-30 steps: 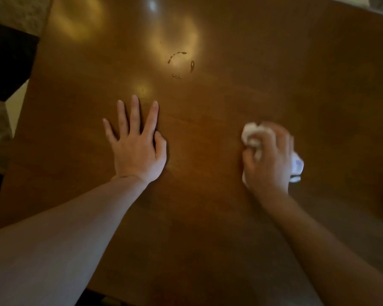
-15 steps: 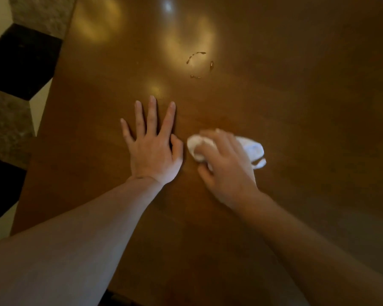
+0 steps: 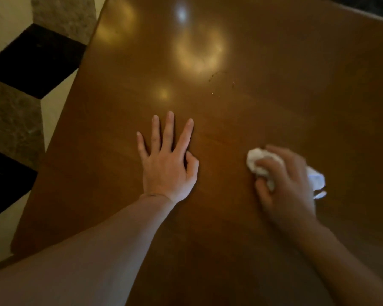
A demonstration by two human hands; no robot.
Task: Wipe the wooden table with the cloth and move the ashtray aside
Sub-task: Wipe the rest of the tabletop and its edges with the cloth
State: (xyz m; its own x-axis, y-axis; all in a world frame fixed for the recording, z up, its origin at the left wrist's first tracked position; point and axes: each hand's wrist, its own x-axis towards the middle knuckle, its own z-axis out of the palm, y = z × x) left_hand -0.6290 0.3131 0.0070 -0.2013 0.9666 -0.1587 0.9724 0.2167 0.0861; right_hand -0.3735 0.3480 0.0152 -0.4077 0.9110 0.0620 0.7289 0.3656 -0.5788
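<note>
While the left hand (image 3: 167, 166) lies flat and released on the wooden worktop (image 3: 285, 120), fingers spread and grasping nothing, the right hand (image 3: 285, 184) is clenched around a crumpled white cloth (image 3: 258, 163) and presses it against the surface to the right of the left hand, well apart from it. Part of the cloth protrudes at the far side of the right hand, near the little finger. The right hand appears slightly blurred, consistent with a wiping stroke in progress. Beyond both hands, toward the middle of the worktop, a broken ring-shaped stain (image 3: 221, 83) is visible, with small droplets along its arc; the cloth is not yet on it, so that patch seems left to wipe. Bright lamp reflections (image 3: 199, 49) sit on the polished wood farther back. No ashtray shows anywhere in view, so whether it has already been moved aside or stands outside the field of view cannot be told. Judged from this, wiping is under way near the front edge, and the stained central zone and far side remain. A patterned tile floor (image 3: 31, 62) shows at left.
</note>
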